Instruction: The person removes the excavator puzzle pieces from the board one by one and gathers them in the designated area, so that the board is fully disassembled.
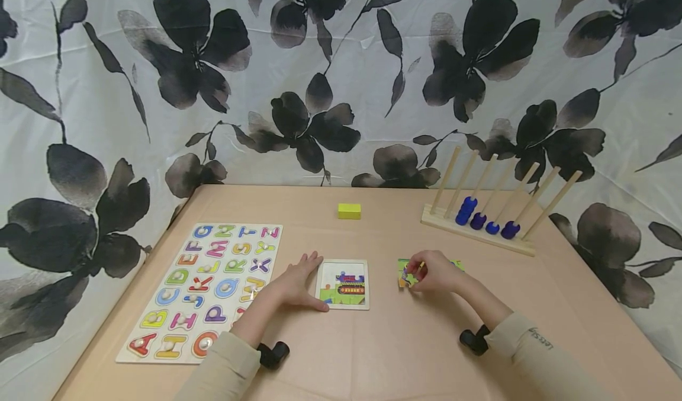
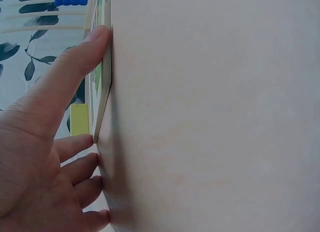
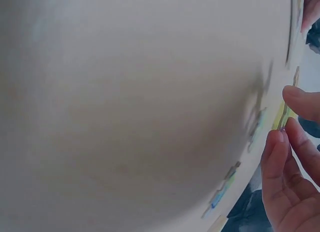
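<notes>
A small jigsaw puzzle in a white-rimmed tray lies mid-table, its lower part filled with green, red and orange pieces and its upper part bare. My left hand rests at the tray's left side, fingers spread, the thumb on its near left corner. In the left wrist view the thumb touches the tray's edge. Right of the tray, my right hand pinches a jigsaw piece between thumb and fingertips, just above the table. Loose jigsaw pieces lie under and beside that hand, partly hidden by it.
An alphabet board with colourful knobbed letters lies at the left, partly under my left forearm. A yellow block sits behind the tray. A wooden peg stand with blue beads stands at the back right. Floral cloth hangs behind the table.
</notes>
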### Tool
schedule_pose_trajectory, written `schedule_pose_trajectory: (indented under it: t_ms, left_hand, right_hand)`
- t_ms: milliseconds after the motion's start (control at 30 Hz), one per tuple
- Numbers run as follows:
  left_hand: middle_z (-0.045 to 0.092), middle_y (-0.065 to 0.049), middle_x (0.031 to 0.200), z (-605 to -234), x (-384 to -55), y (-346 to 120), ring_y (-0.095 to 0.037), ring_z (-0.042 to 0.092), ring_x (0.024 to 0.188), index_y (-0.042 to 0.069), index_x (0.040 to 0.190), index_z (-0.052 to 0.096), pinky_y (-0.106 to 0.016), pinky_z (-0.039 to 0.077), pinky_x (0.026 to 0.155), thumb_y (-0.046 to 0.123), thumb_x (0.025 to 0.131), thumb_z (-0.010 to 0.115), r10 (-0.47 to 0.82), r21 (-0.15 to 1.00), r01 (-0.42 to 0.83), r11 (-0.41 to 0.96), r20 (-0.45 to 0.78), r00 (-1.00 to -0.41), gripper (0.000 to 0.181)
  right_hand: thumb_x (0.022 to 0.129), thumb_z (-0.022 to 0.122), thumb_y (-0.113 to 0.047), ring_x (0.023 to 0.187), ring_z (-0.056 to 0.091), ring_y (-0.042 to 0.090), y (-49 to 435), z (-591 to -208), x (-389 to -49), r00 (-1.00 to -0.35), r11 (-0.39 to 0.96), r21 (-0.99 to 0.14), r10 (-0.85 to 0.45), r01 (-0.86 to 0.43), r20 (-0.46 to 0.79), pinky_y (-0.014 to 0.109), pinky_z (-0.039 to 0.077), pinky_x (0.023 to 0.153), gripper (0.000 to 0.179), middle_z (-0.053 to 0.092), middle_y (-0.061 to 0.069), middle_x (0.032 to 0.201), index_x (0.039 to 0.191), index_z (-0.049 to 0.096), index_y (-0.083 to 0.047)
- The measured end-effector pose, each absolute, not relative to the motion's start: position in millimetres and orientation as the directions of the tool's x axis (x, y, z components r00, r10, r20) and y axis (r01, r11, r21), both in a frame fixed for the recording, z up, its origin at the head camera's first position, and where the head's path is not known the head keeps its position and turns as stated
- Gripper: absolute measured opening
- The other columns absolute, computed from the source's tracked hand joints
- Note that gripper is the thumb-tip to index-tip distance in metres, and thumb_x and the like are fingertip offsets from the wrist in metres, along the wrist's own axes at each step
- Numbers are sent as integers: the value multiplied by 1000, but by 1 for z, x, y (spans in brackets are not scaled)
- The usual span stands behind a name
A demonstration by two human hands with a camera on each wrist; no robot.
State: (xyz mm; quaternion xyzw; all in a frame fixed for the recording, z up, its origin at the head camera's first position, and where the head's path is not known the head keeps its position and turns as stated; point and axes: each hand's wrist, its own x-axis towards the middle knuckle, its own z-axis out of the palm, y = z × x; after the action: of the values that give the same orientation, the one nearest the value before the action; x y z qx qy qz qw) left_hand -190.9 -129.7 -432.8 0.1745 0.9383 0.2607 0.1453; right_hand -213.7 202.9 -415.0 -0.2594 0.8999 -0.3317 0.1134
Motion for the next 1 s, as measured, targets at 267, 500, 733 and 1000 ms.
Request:
schedule_pose_trajectory:
  t_ms: [267,500,733,1000]
  left_hand:
    - [18,-15,150,-435,-191,-130,-34,10,137,3,143,27,-54,12,108,43,59,83,403,547,251,799,-176,-898,109]
    - [18,-15,150,-435,-191,-130,-34,10,137,3,143,28,-53,11,108,43,59,83,404,547,252,798,-175,-898,108]
    - [18,-15,150,-435,-192,-130,-33,10,138,4,143,27,-54,12,108,44,59,83,401,541,251,803,-177,-899,109]
    - [18,-15,150,-434,-191,-130,-34,10,137,4,143,28,-53,12,108,43,59,83,402,537,255,804,-176,-898,108]
  right_hand:
    - [64,78,0,66,53,15,206,-423,-217,-841,666,-656,-534,-354,-88,22,47,56,24,57,4,75,83,62,-1]
    - [64,78,1,66,53,14,203,-425,-218,-846,682,-647,-522,-341,-105,22,47,57,25,57,4,75,82,61,-1]
    - [64,78,1,67,53,16,203,-423,-216,-841,686,-631,-532,-362,-97,22,47,57,25,58,4,76,82,61,-1]
    - [64,78,0,64,51,14,205,-419,-214,-834,667,-636,-547,-387,-66,22,46,55,24,58,6,74,81,62,0]
